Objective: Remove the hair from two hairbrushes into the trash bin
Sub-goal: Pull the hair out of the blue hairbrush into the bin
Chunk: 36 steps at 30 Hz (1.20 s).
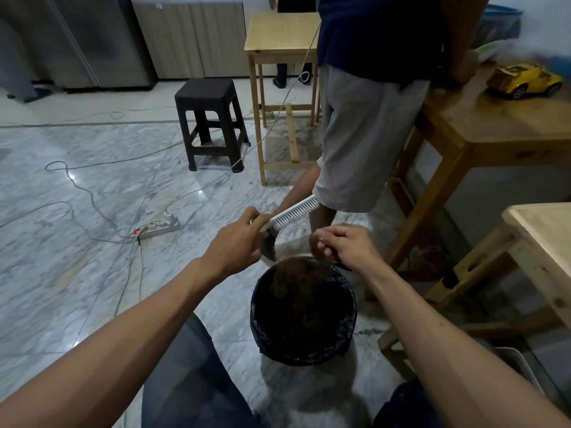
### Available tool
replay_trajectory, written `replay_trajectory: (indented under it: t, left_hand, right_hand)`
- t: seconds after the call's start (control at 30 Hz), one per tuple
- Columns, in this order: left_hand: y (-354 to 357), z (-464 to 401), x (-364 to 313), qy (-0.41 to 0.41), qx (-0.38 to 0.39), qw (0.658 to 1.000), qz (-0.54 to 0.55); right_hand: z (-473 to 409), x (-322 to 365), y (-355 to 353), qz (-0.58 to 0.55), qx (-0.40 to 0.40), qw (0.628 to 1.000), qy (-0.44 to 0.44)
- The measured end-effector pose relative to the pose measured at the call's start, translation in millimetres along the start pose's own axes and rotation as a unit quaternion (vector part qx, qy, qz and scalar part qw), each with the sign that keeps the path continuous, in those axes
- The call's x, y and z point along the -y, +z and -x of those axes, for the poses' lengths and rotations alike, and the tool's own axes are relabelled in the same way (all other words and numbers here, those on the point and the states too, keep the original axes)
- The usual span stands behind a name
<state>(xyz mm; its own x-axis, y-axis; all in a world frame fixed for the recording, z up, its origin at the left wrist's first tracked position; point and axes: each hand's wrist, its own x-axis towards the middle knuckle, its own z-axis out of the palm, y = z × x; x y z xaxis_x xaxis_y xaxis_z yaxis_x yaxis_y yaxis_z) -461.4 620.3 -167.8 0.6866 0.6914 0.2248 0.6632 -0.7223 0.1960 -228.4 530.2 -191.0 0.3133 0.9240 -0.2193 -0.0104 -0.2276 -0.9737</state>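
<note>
Marble floor (92,186) spread wide underneath, cables trailing across it to a power strip (159,227). Wooden desk (494,131) off to the right with a yellow toy car (525,81) on top, a bystander in grey shorts (361,134) leaning against its edge. Second pale desk (278,35) further back, dark plastic stool (210,118) just left of it. Closer in, trash bin (304,313) standing on the floor between the knees, black liner folded over the rim, clump of brown hair (296,276) already lying inside near the far edge. Above and just behind the bin, left hand (238,242) with grip closed around the handle of a hairbrush (293,213), pale back turned up, white bristles pointing down and toward the right, head angled up and away. Bristles looking mostly bare from here, though too small to be sure. Right hand (343,245) hovering over the bin's far rim, fingers curled in with the tips pinched together; whether any strands sit between them, cannot tell. Both hands near each other, not touching.
</note>
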Motion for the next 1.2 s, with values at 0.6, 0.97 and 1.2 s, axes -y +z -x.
replay_trajectory:
  t: [0.6,0.97,1.2]
  left_hand:
    - [-12.6,-20.5,-6.3,0.123,0.094,0.985,0.079]
    - [-1.6,-6.6,7.4,-0.013,0.038,0.998,-0.042]
    - [0.4,-10.5,3.3,-0.081,-0.002,0.994,-0.069]
  right_hand:
    - [3.2,12.9,16.5,-0.033,0.174,0.983,-0.049]
    - [-2.7,-5.3,3.4,0.031,-0.026,0.999,0.011]
    - [9.2,-9.4,4.6,0.183,-0.028,0.982,-0.030]
